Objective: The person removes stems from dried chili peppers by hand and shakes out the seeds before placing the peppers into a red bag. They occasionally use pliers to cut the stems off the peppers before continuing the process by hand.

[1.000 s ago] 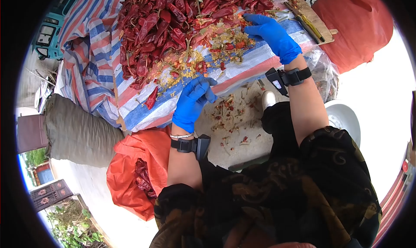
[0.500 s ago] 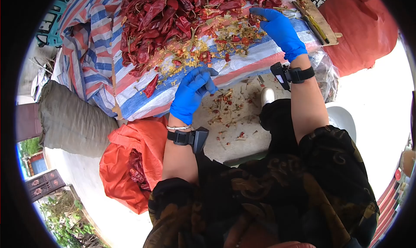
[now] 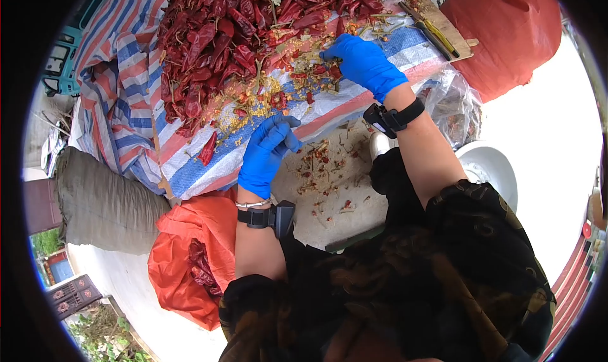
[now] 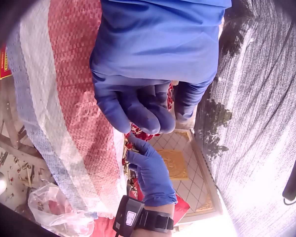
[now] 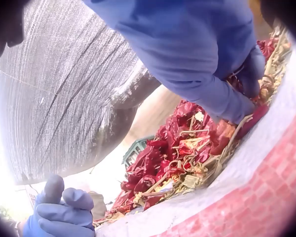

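Observation:
Both hands wear blue gloves. In the head view the left hand [image 3: 265,156] hangs by the near edge of the striped sheet [image 3: 190,172], its fingers loosely curled around nothing, as the left wrist view also shows. The right hand [image 3: 367,66] reaches over yellow seeds and stems [image 3: 320,64] to the right of a heap of dried red peppers [image 3: 215,42]. In the right wrist view the right hand [image 5: 187,54] has its fingertips down among stems and pepper pieces, against a red pepper [image 5: 252,121]; a firm grip is not visible.
A single pepper [image 3: 208,149] lies near the sheet's front edge. Long-handled tools [image 3: 437,39] rest on a board at the right, beside a red sack [image 3: 500,39]. An open orange bag [image 3: 171,267] with peppers stands lower left; a basin [image 3: 500,172] is lower right.
The right hand has come left and nearer the body over the seeds and stems, away from the tools. The left hand keeps its loosely curled pose by the edge; the head view has shifted slightly.

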